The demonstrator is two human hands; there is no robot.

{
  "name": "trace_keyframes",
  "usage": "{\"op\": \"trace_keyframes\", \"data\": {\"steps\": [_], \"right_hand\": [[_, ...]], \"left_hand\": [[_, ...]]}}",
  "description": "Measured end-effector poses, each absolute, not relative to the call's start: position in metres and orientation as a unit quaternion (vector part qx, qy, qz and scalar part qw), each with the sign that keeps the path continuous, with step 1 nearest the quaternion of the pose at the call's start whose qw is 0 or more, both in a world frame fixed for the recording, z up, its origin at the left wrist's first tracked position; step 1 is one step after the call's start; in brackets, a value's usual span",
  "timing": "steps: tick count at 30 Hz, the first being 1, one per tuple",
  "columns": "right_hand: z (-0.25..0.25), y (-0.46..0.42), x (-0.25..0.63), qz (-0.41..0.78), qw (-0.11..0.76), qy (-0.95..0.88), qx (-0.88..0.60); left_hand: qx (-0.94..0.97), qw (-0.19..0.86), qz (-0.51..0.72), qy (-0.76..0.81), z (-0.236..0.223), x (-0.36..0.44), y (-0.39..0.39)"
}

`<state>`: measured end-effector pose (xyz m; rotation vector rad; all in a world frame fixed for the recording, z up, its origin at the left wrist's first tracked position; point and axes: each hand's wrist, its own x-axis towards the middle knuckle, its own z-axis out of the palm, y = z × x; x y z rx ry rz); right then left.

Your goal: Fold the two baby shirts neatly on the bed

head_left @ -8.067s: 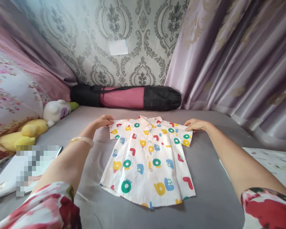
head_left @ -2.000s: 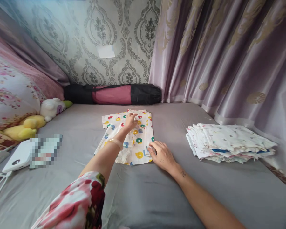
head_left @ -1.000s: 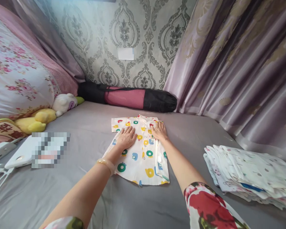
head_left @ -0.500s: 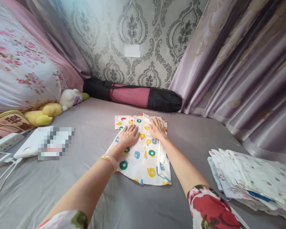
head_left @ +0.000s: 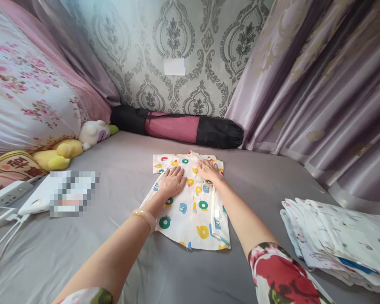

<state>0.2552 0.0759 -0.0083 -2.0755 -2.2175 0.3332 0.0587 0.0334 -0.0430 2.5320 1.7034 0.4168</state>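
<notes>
Left hand (head_left: 172,181): lies spread on shirt's (head_left: 191,202) left half. Right hand (head_left: 209,170): rests loosely spread on shirt's upper right. Could rumple shirt, unsettle folded side (head_left: 220,231) by dragging.

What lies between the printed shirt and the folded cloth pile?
Between the shirt and pile, the head view shows the right forearm, floral sleeve and grey sheet.
</notes>
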Motion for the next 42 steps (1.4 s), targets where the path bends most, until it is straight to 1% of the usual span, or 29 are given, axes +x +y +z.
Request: {"op": "trace_keyframes", "data": {"steps": [2,4,7,11,16,19,22,24,27,34,37,39,40,42], "right_hand": [[-0.007,0.085,0.260,0.074,0.064,-0.713,-0.695],[-0.011,0.093,0.265,0.054,0.067,-0.682,-0.726],[-0.022,0.101,0.271,0.066,0.053,-0.650,-0.756],[-0.032,0.104,0.274,0.058,0.048,-0.653,-0.754],[-0.027,0.104,0.275,0.075,0.040,-0.653,-0.753],[-0.022,0.101,0.269,0.059,0.044,-0.686,-0.724],[-0.020,0.098,0.255,0.034,0.054,-0.765,-0.641],[-0.022,0.099,0.245,0.045,0.050,-0.795,-0.604],[-0.028,0.100,0.236,0.078,0.043,-0.792,-0.604],[-0.028,0.105,0.238,0.124,0.064,-0.783,-0.606],[-0.021,0.108,0.249,0.140,0.098,-0.758,-0.629],[-0.019,0.108,0.259,0.112,0.126,-0.722,-0.671],[-0.020,0.107,0.264,0.092,0.132,-0.702,-0.694],[-0.023,0.103,0.272,0.066,0.116,-0.672,-0.728]], "left_hand": [[0.822,0.031,0.132,0.554,-0.042,0.059,0.033],[0.822,0.031,0.125,0.555,-0.041,0.059,0.033],[0.823,0.028,0.119,0.555,-0.039,0.059,0.032],[0.822,0.030,0.133,0.552,-0.039,0.059,0.032],[0.820,0.045,0.133,0.554,-0.039,0.059,0.032],[0.820,0.044,0.130,0.556,-0.038,0.059,0.032],[0.820,0.037,0.131,0.556,-0.038,0.060,0.031],[0.819,0.033,0.134,0.556,-0.039,0.060,0.031],[0.820,0.029,0.140,0.554,-0.040,0.059,0.031],[0.822,0.032,0.127,0.554,-0.040,0.059,0.032],[0.824,0.027,0.124,0.553,-0.038,0.059,0.031],[0.825,0.019,0.120,0.552,-0.037,0.059,0.030],[0.825,0.016,0.118,0.552,-0.036,0.059,0.030],[0.824,0.011,0.114,0.555,-0.037,0.059,0.029]]}}
